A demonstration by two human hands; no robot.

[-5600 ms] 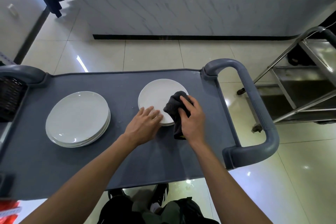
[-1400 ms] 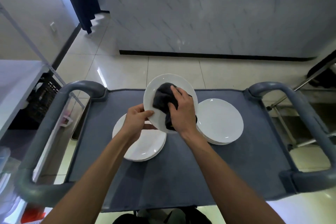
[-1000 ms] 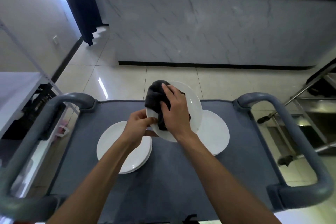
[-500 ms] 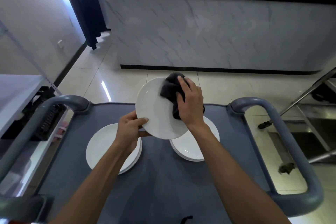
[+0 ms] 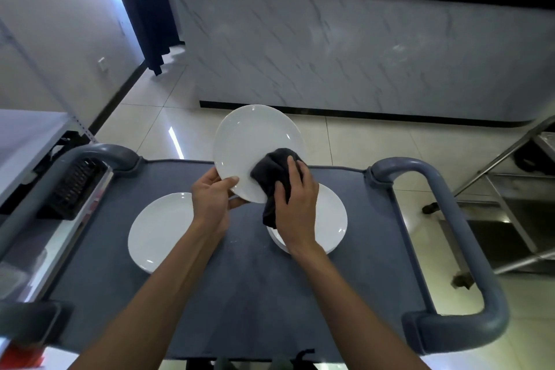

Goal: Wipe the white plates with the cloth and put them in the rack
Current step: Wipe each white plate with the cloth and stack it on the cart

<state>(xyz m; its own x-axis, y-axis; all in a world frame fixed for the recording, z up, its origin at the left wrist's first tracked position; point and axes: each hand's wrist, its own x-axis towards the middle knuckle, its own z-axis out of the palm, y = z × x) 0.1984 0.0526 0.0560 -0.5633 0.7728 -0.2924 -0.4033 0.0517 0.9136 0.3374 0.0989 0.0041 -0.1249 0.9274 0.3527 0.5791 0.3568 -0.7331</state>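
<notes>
Now — left hand [image 5: 211, 198]: plate [image 5: 252, 147] tilted | right hand [image 5: 295, 207]: cloth [image 5: 271, 174] on it

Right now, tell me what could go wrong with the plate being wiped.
1. The left hand pinches the raised plate only at its lower rim; pressure from the cloth in the right hand might twist it loose.
2. If it slipped, it could strike the plates on the cart: the right stack or the left stack.
</notes>
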